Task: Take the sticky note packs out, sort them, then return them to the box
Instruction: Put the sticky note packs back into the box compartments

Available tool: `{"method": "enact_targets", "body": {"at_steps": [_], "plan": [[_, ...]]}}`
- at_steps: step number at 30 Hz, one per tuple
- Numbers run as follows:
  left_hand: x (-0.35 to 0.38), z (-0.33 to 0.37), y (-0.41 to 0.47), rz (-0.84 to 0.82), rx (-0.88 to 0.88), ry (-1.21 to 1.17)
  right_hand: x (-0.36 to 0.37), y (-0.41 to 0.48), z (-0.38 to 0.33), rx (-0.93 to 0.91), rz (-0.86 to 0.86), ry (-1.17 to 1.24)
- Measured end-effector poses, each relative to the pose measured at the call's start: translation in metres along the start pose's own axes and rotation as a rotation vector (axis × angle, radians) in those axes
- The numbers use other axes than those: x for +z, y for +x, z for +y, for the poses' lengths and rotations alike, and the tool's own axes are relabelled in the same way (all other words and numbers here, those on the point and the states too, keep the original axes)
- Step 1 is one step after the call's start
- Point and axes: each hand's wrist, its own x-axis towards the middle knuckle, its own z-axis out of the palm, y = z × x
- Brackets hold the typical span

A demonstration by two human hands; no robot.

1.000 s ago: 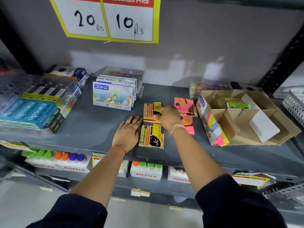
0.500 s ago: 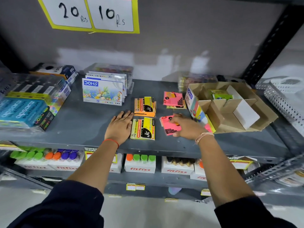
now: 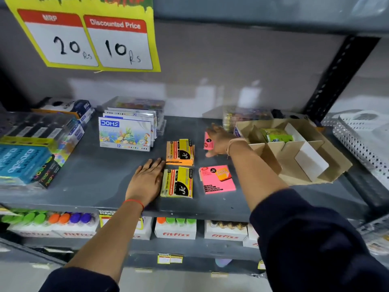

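Sticky note packs lie on the grey shelf. An orange pack sits behind a yellow pack, and a pink pack lies flat to the right of the yellow one. My left hand rests flat on the shelf, fingers touching the yellow pack's left edge. My right hand is further back, closed on another pink pack tilted on edge beside the cardboard box. The open box has dividers and holds a green pack.
DOMS colour boxes stand at the back left, with Apsara boxes at the far left. A clear case sits behind the cardboard box. A white perforated basket is at the right. Fitfizz bottles fill the lower shelf.
My right hand left one pink pack flat by the yellow pack, then moved back and took hold of the other pink pack near the box. The left hand stayed put.
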Motion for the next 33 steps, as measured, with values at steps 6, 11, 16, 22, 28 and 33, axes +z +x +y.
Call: {"method": "enact_targets", "body": {"at_steps": [6, 11, 16, 22, 28, 33], "plan": [[0.002, -0.002, -0.002, 0.006, 0.008, 0.001, 0.017, 0.023, 0.01, 0.086, -0.089, -0.131], [0.001, 0.001, -0.003, 0.011, -0.011, -0.003, 0.027, 0.012, 0.004, 0.03, -0.015, -0.106], [-0.001, 0.003, -0.004, -0.004, -0.01, -0.008, 0.012, -0.004, 0.006, 0.014, 0.003, 0.09], [-0.002, 0.004, -0.004, -0.033, -0.026, -0.007, -0.007, -0.046, 0.008, -0.079, 0.19, 0.228], [-0.002, 0.006, -0.003, -0.039, -0.023, 0.029, 0.026, -0.09, 0.002, -0.142, -0.003, 0.197], [-0.001, 0.004, -0.002, -0.048, -0.028, 0.035, 0.049, -0.097, 0.0, -0.115, 0.005, 0.291]]}}
